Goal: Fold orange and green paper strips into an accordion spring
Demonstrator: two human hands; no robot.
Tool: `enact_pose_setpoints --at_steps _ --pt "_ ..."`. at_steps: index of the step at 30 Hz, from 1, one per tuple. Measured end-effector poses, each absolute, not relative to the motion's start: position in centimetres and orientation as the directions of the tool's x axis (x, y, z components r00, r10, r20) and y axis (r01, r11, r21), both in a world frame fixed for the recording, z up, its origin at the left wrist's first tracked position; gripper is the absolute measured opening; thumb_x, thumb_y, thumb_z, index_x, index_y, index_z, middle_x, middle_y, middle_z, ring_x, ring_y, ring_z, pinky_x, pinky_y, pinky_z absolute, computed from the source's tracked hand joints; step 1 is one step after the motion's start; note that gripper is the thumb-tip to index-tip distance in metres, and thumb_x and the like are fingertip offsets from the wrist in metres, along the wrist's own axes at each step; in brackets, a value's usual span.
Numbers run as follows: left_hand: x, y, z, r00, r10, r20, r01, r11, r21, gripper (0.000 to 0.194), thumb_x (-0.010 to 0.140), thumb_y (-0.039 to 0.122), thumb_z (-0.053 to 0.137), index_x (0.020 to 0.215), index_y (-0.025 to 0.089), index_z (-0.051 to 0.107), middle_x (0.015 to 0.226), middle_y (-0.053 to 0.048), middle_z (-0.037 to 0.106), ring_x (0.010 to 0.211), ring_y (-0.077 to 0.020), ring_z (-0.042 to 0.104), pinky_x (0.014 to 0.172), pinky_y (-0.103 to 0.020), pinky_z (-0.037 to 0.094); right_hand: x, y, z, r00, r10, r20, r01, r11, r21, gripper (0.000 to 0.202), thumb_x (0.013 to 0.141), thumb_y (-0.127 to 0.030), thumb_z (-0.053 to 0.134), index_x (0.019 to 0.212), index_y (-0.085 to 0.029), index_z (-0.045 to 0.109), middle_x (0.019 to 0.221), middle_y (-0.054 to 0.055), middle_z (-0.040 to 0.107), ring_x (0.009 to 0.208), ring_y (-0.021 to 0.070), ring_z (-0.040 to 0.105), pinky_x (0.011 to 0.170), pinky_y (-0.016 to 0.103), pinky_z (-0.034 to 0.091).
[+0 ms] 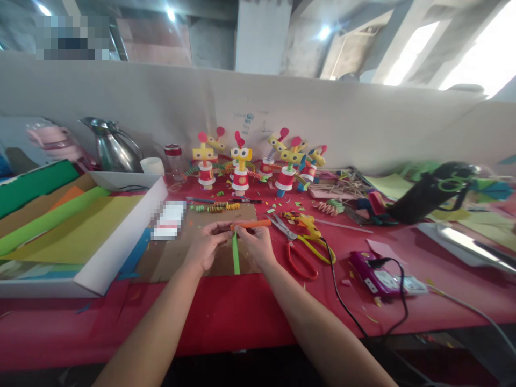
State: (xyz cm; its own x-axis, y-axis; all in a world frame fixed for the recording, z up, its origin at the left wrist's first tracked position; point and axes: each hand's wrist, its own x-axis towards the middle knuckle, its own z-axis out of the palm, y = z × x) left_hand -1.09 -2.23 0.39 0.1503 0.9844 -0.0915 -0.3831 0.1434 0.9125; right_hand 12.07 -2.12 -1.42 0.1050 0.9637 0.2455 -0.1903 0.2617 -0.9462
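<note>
Both hands meet over a brown cardboard sheet (169, 263). My left hand (207, 242) pinches the near end of the paper strips, fingertips pressed together. My right hand (255, 242) grips the same joint, where an orange paper strip (262, 223) runs off to the right and a green paper strip (236, 258) hangs down toward me. The two strips cross at roughly a right angle between my fingertips; whether they are stuck together is hidden. Just beyond my hands lie coiled paper springs (221, 207). Red-handled scissors (296, 252) rest right of my right hand.
Several paper-cup figures (241, 166) stand at the back. A yellow glue gun (308, 224) and a purple power strip (379, 274) with cords lie right. At left are a white box (121, 236) of coloured paper, a phone (169, 219) and a steel jug (115, 148).
</note>
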Motion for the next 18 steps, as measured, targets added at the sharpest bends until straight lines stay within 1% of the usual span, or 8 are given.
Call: enact_pose_setpoints --at_steps 4,8,12,14,16,17,18 --pt "-0.92 -2.01 0.11 0.090 0.992 -0.093 -0.391 0.121 0.912 0.027 0.055 0.024 0.083 0.078 0.014 0.074 0.071 -0.004 0.069 0.058 -0.0081 0.054 0.054 -0.022 0.036 12.09 -1.85 -1.78 0.089 0.961 0.261 -0.181 0.273 -0.945 0.015 0.073 -0.029 0.065 0.079 -0.020 0.074 0.078 0.002 0.074 0.080 0.0202 0.068 0.076 0.031 0.053" --pt "-0.96 -1.80 -0.11 0.065 0.992 -0.105 -0.378 0.121 0.918 0.029 0.052 0.025 0.084 0.076 0.013 0.074 0.070 -0.004 0.068 0.058 -0.0084 0.054 0.054 -0.022 0.036 11.99 -1.85 -1.81 0.031 0.969 0.246 -0.230 0.247 -0.941 0.015 0.073 -0.030 0.065 0.079 -0.019 0.073 0.078 0.002 0.073 0.076 0.0190 0.067 0.078 0.031 0.052" --pt "-0.94 -1.69 -0.34 0.044 0.995 -0.092 -0.376 0.101 0.921 0.030 0.054 0.027 0.084 0.079 0.014 0.073 0.073 -0.004 0.068 0.062 -0.0085 0.055 0.056 -0.021 0.038 11.92 -1.94 -1.57 0.025 0.988 0.154 -0.371 0.153 -0.916 0.018 0.070 -0.032 0.068 0.081 -0.017 0.071 0.075 0.002 0.071 0.071 0.0167 0.065 0.075 0.029 0.051" --pt "-0.90 -1.64 -0.34 -0.003 0.995 -0.104 -0.398 0.094 0.913 0.031 0.053 0.027 0.084 0.079 0.015 0.073 0.073 -0.002 0.067 0.062 -0.0081 0.055 0.058 -0.021 0.040 12.00 -1.94 -1.62 0.048 0.996 0.077 -0.409 0.090 -0.908 0.019 0.070 -0.033 0.067 0.081 -0.017 0.068 0.075 0.002 0.070 0.066 0.0148 0.063 0.068 0.027 0.050" --pt "-0.89 -1.58 -0.24 -0.061 0.991 -0.116 -0.441 0.077 0.894 0.034 0.051 0.027 0.085 0.080 0.016 0.072 0.071 0.000 0.067 0.060 -0.0072 0.055 0.059 -0.020 0.041 12.15 -1.93 -1.85 0.120 0.993 0.015 -0.359 0.057 -0.932 0.016 0.073 -0.033 0.063 0.076 -0.018 0.065 0.074 0.002 0.067 0.061 0.0133 0.061 0.059 0.025 0.047" --pt "-0.92 -1.54 -0.19 -0.086 0.989 -0.123 -0.459 0.070 0.886 0.036 0.050 0.027 0.085 0.081 0.016 0.072 0.070 0.001 0.066 0.060 -0.0068 0.055 0.059 -0.020 0.042 12.22 -1.94 -2.01 0.165 0.986 0.023 -0.290 0.071 -0.954 0.014 0.073 -0.032 0.060 0.073 -0.018 0.063 0.072 0.002 0.066 0.059 0.0130 0.059 0.056 0.024 0.046" --pt "-0.96 -1.49 -0.14 -0.107 0.985 -0.132 -0.471 0.067 0.879 0.037 0.049 0.027 0.085 0.082 0.016 0.072 0.069 0.001 0.066 0.059 -0.0067 0.055 0.059 -0.020 0.042 12.29 -1.95 -2.16 0.208 0.976 0.069 -0.195 0.110 -0.975 0.012 0.074 -0.030 0.058 0.071 -0.018 0.062 0.071 0.001 0.064 0.058 0.0128 0.058 0.055 0.024 0.045"
